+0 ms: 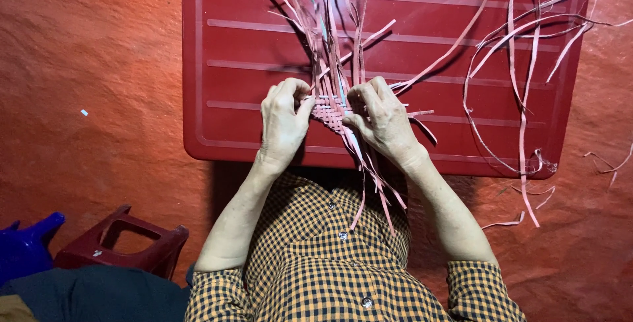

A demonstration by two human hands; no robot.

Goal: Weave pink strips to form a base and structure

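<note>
Both hands met over the near half of a red plastic table (pixel 237 45), and between them sat a small woven patch (pixel 330 111) made of thin pale strips. The left hand (pixel 283 121) pinched the left edge of the patch, thumb pressed against bent fingers, so it was grasping the weave. The right hand (pixel 382 121) gripped the right edge in the same way, its fingers curled tight over the strips.

Loose ends of the strips (pixel 330 25) fanned upward from the patch across the table's ribbed top, and others hung down past the table's near edge toward the person's checked shirt (pixel 330 263), which was orange and dark with buttons down the front. The sleeves were rolled to the elbows.

A tangle of spare strips (pixel 521 65) lay on the right part of the table, well apart from the hands, with some trailing over the edge onto the reddish floor (pixel 99 98). A few short scraps (pixel 603 164) lay on the floor to the right.

At the lower left stood a dark red stool (pixel 125 243), and just beside it a blue plastic object (pixel 26 243) whose shape I could not make out.
</note>
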